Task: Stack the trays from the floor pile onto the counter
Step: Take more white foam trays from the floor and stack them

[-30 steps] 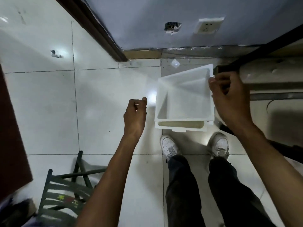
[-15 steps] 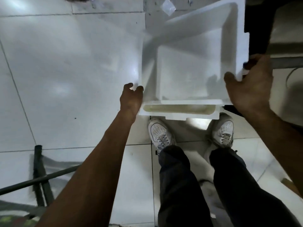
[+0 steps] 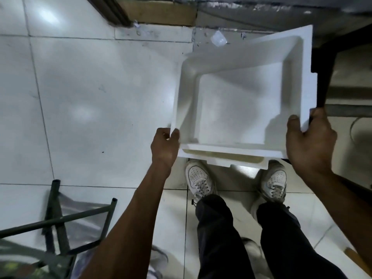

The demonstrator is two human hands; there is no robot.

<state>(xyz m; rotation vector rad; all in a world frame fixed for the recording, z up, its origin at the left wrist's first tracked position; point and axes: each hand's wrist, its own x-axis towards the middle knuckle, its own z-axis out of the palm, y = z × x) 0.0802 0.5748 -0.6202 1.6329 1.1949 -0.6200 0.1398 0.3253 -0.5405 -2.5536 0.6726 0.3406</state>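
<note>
A white foam tray (image 3: pixel 237 97) lies open side up on top of the floor pile, in front of my shoes. Under its near edge shows another white tray (image 3: pixel 225 159) with a yellowish inside. My left hand (image 3: pixel 164 147) pinches the top tray's near left corner, thumb on the rim. My right hand (image 3: pixel 310 141) grips its near right corner, thumb over the rim and fingers behind the wall. The counter is not plainly in view.
A dark metal table leg and frame (image 3: pixel 324 77) stand right of the trays. A green metal chair frame (image 3: pixel 58 218) lies at the lower left. A brown skirting board (image 3: pixel 157 14) runs along the far wall. White floor tiles (image 3: pixel 100 97) spread to the left.
My left hand has reached right from open air and taken the tray's near left corner. My right hand has slid down to the near right corner. The view has dropped closer to the trays.
</note>
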